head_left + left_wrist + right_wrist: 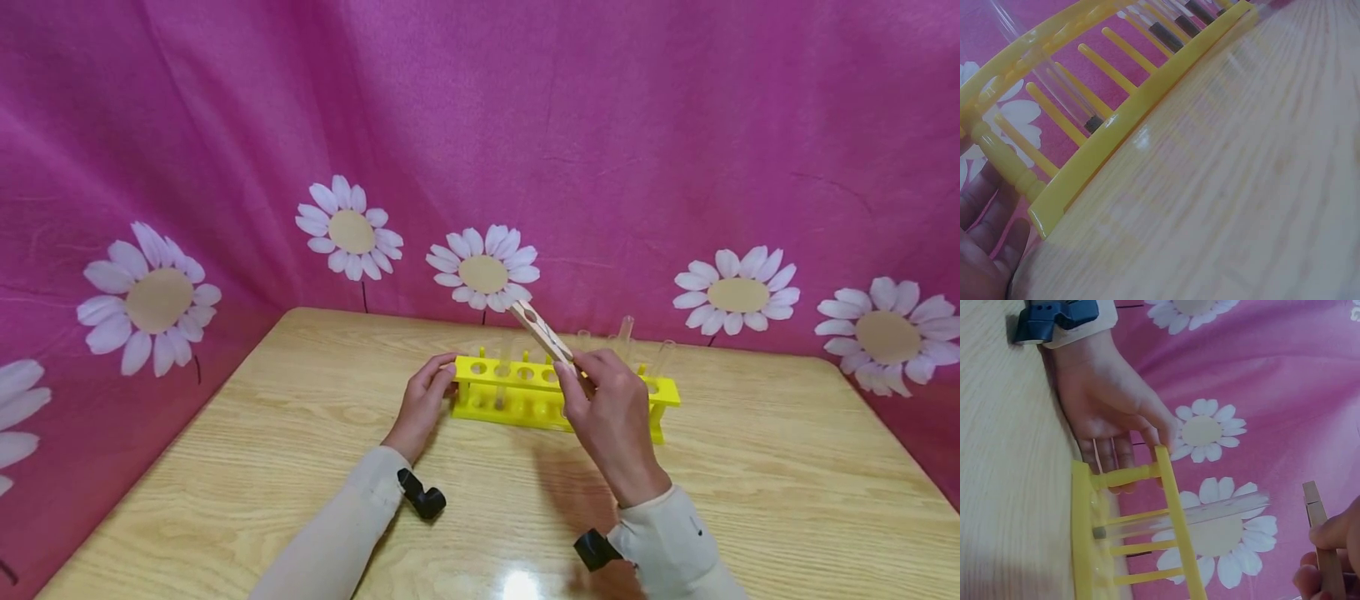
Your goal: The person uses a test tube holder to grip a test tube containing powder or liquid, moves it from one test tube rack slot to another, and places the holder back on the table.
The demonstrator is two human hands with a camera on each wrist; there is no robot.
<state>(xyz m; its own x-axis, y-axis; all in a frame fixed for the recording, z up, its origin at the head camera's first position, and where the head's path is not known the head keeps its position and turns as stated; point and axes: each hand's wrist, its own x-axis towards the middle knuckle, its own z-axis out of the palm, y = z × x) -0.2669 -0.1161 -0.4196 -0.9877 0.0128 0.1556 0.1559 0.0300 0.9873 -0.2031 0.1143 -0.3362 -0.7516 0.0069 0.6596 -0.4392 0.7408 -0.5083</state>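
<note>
My left hand (423, 404) grips the left end of a yellow test tube rack (480, 381); the right wrist view shows its fingers (1124, 453) behind the end post. Above the rack, my right hand (615, 417) pinches a wooden test tube holder (543, 333), which slants up and left. Nothing shows between the holder's tips (1310, 490). One clear test tube (1229, 507) stands near the rack's left end, with something dark at its bottom (1092, 124). Several more tubes (625, 332) stand toward the right end, partly hidden by my right hand; some have dark contents (1166, 37).
The rack stands on a wood-grain table (315, 400), toward its far side. A pink cloth (600, 150) printed with white daisies hangs behind and at the sides. Drying pegs (1110, 69) rise from the rack's base. A black wrist camera (423, 497) sits on each sleeve.
</note>
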